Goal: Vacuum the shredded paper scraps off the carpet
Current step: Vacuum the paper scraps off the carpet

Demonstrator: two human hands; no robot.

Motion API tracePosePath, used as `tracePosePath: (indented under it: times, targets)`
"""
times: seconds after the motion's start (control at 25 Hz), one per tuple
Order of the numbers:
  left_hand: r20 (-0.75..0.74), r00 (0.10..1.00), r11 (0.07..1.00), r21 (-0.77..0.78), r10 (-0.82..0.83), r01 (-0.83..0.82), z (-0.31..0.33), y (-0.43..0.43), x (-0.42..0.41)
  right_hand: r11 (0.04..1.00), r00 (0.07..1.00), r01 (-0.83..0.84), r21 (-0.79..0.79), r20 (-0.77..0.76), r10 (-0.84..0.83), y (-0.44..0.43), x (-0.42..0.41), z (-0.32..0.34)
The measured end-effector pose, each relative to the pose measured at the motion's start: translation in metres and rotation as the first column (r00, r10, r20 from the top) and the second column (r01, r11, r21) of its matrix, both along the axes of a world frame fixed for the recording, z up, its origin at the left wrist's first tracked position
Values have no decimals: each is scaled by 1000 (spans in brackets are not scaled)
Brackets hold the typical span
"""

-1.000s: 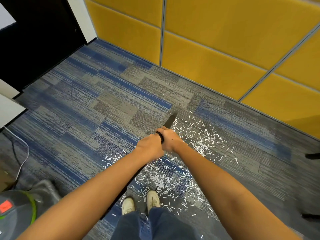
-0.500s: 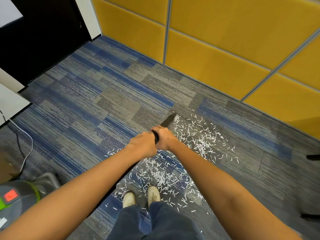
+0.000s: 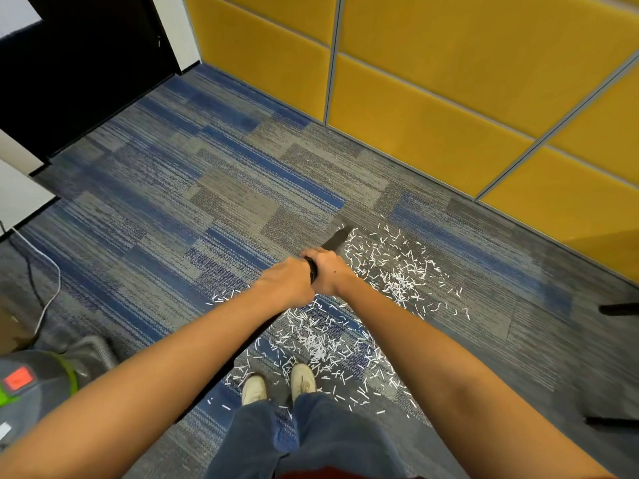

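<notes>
White shredded paper scraps (image 3: pixel 390 274) lie scattered over the blue-grey carpet (image 3: pixel 193 202), from beside the nozzle down to my shoes. A black vacuum wand (image 3: pixel 337 238) points away from me, its flat nozzle tip resting on the carpet at the far left edge of the scraps. My left hand (image 3: pixel 285 283) and my right hand (image 3: pixel 326 269) both grip the wand, side by side, left nearer to me. Most of the wand is hidden under my hands and forearms.
The vacuum canister (image 3: pixel 31 385), grey with a green band and red button, sits at lower left with its hose (image 3: pixel 96 350) and a white cable (image 3: pixel 48 292). Yellow wall panels (image 3: pixel 449 98) run along the right; a dark doorway (image 3: pixel 69 63) is at upper left. Black chair legs (image 3: pixel 619 309) stick in at right.
The nozzle has slid slightly forward along the left edge of the scrap patch, and my view has shifted a little. Both hands keep the same grip.
</notes>
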State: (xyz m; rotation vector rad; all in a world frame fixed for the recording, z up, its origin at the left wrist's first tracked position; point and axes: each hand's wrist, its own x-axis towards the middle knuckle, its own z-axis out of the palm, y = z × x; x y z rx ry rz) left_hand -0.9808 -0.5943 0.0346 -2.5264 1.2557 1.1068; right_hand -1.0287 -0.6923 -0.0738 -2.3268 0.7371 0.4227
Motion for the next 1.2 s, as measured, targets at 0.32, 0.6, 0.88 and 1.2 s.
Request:
tracePosePath:
  times: [0.32,0.6,0.88,1.2]
  targets:
    - [0,1000,999,25,27,-27,3,22,12,998,998,-47,39,40,45,20,8,7]
    - [5,1000,1000,26,6,-7,8,30,3,995,995,-93,-30,30,94,27,2,8]
    - [-14,1000,999,35,20,-19,0,39,3,993,994,-109,-52,-9,109,35,-1,10]
    - [15,998,997,54,56,-56,4,56,13,990,990,-140,-26,24,140,53,15,12]
